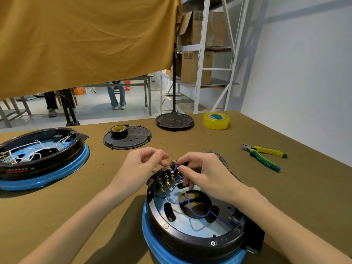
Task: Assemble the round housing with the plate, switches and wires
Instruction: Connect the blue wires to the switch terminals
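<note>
The housing (192,225) is sitting at the near edge of the table (95,197), right of the middle, with the plate (190,223) lying inside it and the switches (167,178) standing in a row along its far rim. Both hands are working at that row: the left hand (142,164) is pinching a small brass terminal (168,167) between thumb and fingertips, and the right hand (202,172) is pinching a blue wire (176,165) just beside it, its other fingers curling down into the housing. More blue wire is looping loosely over the plate's openings towards the near right rim. The risk I am seeing is in the crowding: the tabs are standing so close together that the terminal could be going onto the wrong one, or only half seating and pulling off later. The right hand's lower fingers could also be snagging a loop already fitted and tugging it free. If the push is coming at an angle, a tab may be bending. Further out, a lid (127,138) with tape (119,130) on it is lying mid-table, a second housing (41,157) is sitting by the left edge, and cutters (264,156) are lying towards the right edge.
</note>
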`<state>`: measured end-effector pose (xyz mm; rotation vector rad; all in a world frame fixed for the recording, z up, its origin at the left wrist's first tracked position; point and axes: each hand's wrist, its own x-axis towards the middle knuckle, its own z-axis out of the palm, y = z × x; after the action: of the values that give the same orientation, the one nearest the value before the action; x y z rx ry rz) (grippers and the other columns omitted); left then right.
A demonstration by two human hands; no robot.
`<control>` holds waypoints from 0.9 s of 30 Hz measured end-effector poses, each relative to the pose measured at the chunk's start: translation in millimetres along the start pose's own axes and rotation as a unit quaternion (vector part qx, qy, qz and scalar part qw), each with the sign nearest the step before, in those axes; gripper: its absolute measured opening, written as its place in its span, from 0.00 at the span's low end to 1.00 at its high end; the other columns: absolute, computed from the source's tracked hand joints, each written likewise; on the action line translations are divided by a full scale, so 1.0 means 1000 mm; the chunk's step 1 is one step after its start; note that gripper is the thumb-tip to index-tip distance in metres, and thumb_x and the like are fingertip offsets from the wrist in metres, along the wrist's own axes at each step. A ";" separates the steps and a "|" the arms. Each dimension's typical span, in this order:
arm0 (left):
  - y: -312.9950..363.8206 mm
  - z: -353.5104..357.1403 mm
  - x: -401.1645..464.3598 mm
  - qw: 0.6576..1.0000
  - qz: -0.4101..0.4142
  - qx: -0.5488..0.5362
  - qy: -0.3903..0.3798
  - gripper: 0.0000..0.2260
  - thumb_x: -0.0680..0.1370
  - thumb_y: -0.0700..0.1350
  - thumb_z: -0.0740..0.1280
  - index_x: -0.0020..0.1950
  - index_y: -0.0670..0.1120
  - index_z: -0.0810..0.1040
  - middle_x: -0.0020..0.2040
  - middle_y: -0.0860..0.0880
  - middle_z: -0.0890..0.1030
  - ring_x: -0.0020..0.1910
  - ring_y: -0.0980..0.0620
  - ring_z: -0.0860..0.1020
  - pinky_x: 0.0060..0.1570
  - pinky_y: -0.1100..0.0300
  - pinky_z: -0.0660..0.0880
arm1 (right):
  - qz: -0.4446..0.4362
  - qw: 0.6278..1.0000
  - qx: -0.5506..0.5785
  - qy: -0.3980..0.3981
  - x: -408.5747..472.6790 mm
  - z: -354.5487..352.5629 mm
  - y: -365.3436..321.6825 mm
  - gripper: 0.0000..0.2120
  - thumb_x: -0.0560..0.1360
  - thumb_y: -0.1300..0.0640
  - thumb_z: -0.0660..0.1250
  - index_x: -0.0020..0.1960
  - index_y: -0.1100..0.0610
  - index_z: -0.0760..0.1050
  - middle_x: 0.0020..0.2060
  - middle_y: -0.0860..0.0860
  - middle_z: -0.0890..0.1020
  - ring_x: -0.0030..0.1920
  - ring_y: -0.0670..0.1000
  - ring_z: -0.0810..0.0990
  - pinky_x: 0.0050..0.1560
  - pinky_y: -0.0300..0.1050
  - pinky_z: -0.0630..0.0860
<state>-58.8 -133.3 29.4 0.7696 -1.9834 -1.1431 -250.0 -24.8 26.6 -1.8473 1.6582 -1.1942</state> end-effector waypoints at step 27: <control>-0.003 0.003 -0.011 0.989 0.109 0.070 -0.069 0.13 0.75 0.48 0.78 0.58 0.55 0.85 0.45 0.59 0.87 0.47 0.59 0.84 0.51 0.67 0.78 | 0.109 0.980 0.160 -0.051 0.005 -0.008 -0.009 0.06 0.82 0.65 0.66 0.47 0.63 0.80 0.33 0.58 0.83 0.29 0.49 0.79 0.26 0.35 0.69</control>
<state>-54.6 -125.3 22.5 0.5373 -2.2200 -0.9593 -251.4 -24.9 39.7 -1.4667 1.4695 -1.1724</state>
